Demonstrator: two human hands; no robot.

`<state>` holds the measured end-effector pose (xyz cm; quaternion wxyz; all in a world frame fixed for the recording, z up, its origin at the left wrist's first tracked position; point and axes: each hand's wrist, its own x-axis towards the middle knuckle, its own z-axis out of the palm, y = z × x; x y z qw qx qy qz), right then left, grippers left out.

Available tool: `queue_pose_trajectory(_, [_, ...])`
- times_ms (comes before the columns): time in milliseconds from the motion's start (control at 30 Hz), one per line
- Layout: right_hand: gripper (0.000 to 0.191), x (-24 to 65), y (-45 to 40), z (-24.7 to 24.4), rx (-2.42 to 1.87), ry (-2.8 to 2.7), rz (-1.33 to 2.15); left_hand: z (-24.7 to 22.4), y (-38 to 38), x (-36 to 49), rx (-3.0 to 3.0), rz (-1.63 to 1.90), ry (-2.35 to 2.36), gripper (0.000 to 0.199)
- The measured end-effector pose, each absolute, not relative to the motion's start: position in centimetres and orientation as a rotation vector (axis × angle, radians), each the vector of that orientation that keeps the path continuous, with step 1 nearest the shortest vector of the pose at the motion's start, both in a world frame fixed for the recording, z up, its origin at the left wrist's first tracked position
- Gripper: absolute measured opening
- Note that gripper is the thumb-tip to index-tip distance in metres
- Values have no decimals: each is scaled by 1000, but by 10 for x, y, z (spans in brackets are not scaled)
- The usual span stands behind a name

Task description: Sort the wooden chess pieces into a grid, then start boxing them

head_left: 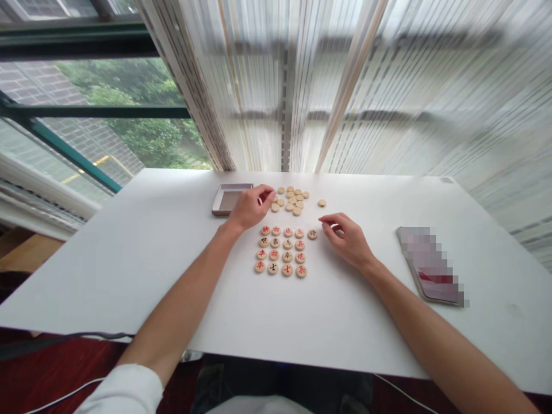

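Round wooden pieces with red or black characters lie face up in rows [287, 244] on the white table. One black-marked piece [312, 234] sits at the right end of the top row. Behind them is a loose cluster of blank-topped pieces [292, 200], with a single piece [322, 203] apart to its right. At the cluster's left edge is my left hand [254, 206], its thumb and fingertips pinched together beside a piece; what they hold is too small to make out. My right hand [347, 237] hovers right of the top row, thumb and forefinger apart, holding nothing.
An open shallow box [228, 200] sits behind my left wrist. A phone [431, 265] lies on the right side of the white table [172, 259]. String curtains [276, 86] and a window stand beyond the far edge.
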<state>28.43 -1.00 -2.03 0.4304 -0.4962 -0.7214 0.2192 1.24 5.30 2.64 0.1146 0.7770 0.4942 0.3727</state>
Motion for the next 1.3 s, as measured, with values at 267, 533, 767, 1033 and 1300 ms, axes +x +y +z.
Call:
queue_pose_trajectory(267, [16, 289, -6, -24, -1286, -1739, 545, 57, 92, 3, 2313, 206, 1592, 30])
queue_pose_trajectory(533, [18, 290, -7, -24, -1333, -1731, 577, 37, 95, 0, 2347, 208, 1646, 24])
queue_pose_trajectory(767, [21, 290, -9, -22, -1353, -1744, 563, 33, 98, -4, 2340, 250, 1636, 14])
queue_pose_trajectory(1033, [18, 289, -10, -20, -1349, -1817, 538, 34, 93, 6, 2326, 244, 1664, 15])
queue_pose_trajectory(1300, [32, 287, -16, -9, -1165, -2175, 516, 37, 94, 2, 2335, 218, 1736, 31])
